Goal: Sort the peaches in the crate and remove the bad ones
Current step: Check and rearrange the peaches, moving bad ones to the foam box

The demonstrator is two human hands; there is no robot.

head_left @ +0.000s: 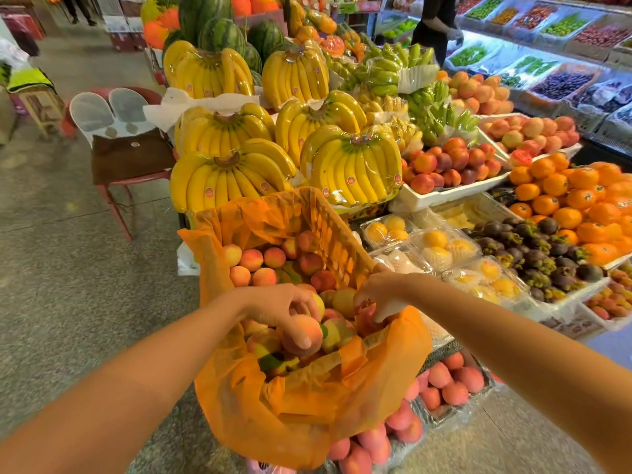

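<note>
Round pink-and-yellow peaches [263, 265] sit heaped in a latticed crate [337, 248] lined with a thin orange plastic bag [307, 405], mid-scene at the near edge of the fruit stand. The left hand [290, 311] is over the near part of the pile, with fingers and thumb curled round one pink-orange peach [301, 331] lifted just clear of the heap. The right hand [379, 295] is at the crate's right wall, fingers bent down with the tips among reddish fruit by the bag's edge. I cannot tell whether it grips a peach, grips the plastic or just touches. Handling estimate: each fruit is light, the fuzzy skin gives decent friction, and the flesh is soft and bruises under point loads. Cup with palm and finger pads round the widest part, no fingertip pinch. Bad ones are likely mushy, so the skin may split and they need even less squeeze. The pile is loose, so pulling one out can roll its neighbours; lift straight up, don't drag. The bag is slack, gives no support and may snag fingers. Film-wrapped yellow banana bunches [352, 169] are stacked just beyond the crate, and a tray of pink peaches [451, 381] lies low at near right.
</note>
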